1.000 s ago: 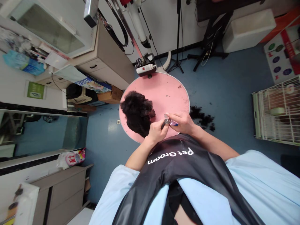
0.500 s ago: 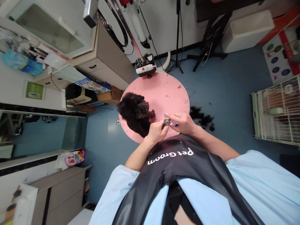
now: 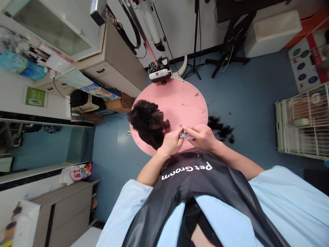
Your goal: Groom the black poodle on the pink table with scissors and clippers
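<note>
My left hand [image 3: 172, 141] is closed, its thumb and fingertips pinched at the metal head of a purple pet clipper [image 3: 183, 135]. Round the clipper's body my right hand [image 3: 202, 135] is wrapped, and its fingertips meet those of the left. A small flat grey piece [image 3: 181, 126] sticks out beyond the fingertips; its kind is too small to tell. Both hands are over the near edge of the round pink grooming table [image 3: 177, 96]. Just left of them a black dog [image 3: 146, 121] is on the table, one front paw stretched toward the middle.
A holder with scissors [image 3: 152, 66] and a white bottle [image 3: 158, 74] sits at the table's far edge. Dark hair clippings [image 3: 221, 129] lie on the floor to the right. A wire cage [image 3: 303, 120] stands further right, and cabinets [image 3: 120, 58] are at the left.
My hands have come closer together, and my left fingers have shifted up along the clipper's head. The clipper has turned slightly. The dog has hardly moved.
</note>
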Tool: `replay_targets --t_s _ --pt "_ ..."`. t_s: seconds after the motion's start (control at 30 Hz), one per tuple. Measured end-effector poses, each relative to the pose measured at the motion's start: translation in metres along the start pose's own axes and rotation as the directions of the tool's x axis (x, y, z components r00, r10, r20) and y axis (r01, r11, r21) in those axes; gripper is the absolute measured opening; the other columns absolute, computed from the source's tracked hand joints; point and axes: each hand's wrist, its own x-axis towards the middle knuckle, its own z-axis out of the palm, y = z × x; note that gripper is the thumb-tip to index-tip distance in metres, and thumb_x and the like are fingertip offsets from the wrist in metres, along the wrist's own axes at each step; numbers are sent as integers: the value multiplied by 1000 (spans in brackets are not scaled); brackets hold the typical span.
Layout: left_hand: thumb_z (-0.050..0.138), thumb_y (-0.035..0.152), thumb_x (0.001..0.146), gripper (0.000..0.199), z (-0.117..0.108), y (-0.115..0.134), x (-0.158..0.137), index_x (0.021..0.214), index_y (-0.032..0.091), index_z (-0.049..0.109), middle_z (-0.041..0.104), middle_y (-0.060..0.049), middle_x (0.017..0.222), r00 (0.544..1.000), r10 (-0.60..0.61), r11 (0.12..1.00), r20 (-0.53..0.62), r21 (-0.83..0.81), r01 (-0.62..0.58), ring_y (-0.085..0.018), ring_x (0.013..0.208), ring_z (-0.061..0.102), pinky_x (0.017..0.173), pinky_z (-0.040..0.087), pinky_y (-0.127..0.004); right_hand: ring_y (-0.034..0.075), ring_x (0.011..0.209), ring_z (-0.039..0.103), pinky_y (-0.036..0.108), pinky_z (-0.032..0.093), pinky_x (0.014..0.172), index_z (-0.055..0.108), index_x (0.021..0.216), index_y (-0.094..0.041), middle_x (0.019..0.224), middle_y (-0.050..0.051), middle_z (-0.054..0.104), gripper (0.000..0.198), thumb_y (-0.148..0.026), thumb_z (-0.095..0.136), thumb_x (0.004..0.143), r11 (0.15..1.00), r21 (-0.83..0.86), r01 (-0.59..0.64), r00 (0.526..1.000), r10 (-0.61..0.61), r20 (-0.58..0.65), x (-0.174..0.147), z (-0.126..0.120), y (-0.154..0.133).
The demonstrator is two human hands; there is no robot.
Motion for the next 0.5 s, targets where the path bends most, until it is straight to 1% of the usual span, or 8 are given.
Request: replay_targets --t_s 0.13,0.33,0.43,0.5 --pt "47 19 85 29 -1 1 1 112 14 58 70 -9 89 998 4 999 62 34 -6 -21 77 68 66 51 -29 19 73 55 33 41 64 56 128 -20 89 7 67 46 -23 55 83 1000 0 14 1000 -14 20 1 -2 0" --pt "45 20 87 33 -1 1 1 119 13 54 70 -11 96 995 1 999 98 50 -6 -23 82 68 70 51 -31 19 73 57 32 42 65 60 124 -19 90 7 70 42 -26 55 82 999 -52 8 995 -3 95 2 -3 2" --pt "43 22 89 34 0 2 1 119 11 54 69 -13 98 992 -18 999 122 32 14 -26 85 68 71 52 -35 17 70 59 29 43 64 62 121 -19 86 6 71 41 -22 56 81 999 -32 -42 994 46 100 0 0 2" --pt "42 24 90 33 -1 3 1 119 12 54 69 -13 101 991 -27 1000 133 14 25 -26 88 68 74 52 -35 15 67 61 28 45 62 63 119 -21 84 5 71 39 -21 56 81 995 22 -95 991 92 92 -2 2 3"
